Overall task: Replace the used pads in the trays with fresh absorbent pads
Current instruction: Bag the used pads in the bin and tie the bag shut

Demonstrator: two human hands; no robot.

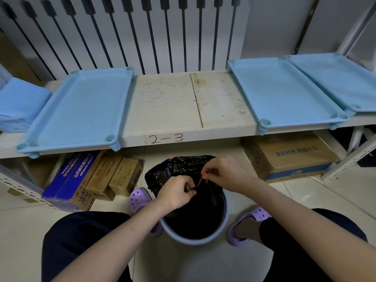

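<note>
Head view only. Person crouched on the tiled floor, both forearms reaching to a round bin (195,241) between their feet, which were in purple clogs (138,198). A black bag (183,167) lined the bin, its far side bunched up above the rim. Left grip (177,192) was curled, fingertips pinching the bag's edge over the bin mouth. Right grip (223,174) was just beside it, thumb and fingers pinching a red drawstring (200,180) that ran down toward the left grip.

Task things were up on the shelf (162,102), marked "2-3" on its front edge. Left tray (81,106), light blue, overhung the shelf front. Middle tray (284,92) and right tray (335,78) sat touching side by side at the right end. Couldn't tell whether pads lay inside any of them. A stack of blue pads (18,102) sat on the far left, against the left tray.

Under the shelf: blue box (69,180), brown boxes (122,176) and a large cardboard box (289,157).
</note>
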